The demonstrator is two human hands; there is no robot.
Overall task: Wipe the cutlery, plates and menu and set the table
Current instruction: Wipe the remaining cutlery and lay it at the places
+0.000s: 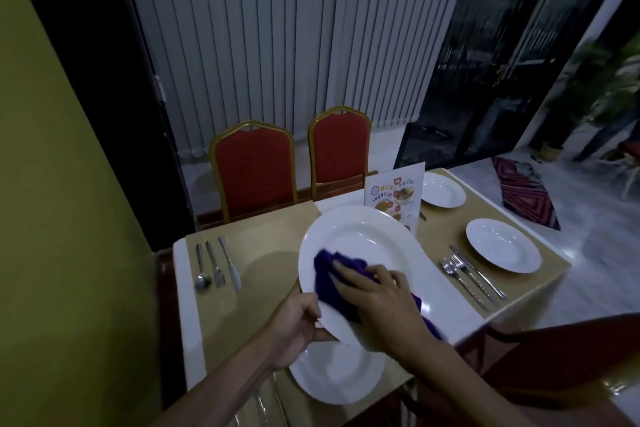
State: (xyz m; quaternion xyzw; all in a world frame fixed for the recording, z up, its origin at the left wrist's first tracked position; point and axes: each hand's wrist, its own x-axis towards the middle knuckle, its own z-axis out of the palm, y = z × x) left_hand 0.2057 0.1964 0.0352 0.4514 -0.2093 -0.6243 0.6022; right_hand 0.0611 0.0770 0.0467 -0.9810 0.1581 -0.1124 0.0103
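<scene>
Over the table (263, 274), left hand (294, 326) grips tilted plate (360, 239); right hand (384, 305) clutches cloth (329, 274) against it.

Head camera looks down closely over table (266, 267).

glossy white ceramic-looking plate (363, 243) at centre, soft purple cloth (332, 274) on it. shiny metal cutlery (216, 267) at left, glossy printed menu (394, 198), red fabric chairs (254, 173) with gold-coloured frames.

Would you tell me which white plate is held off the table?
The big plate the left hand grips by its rim, the right hand holding a purple cloth against it; the other three lie on the table.
</scene>
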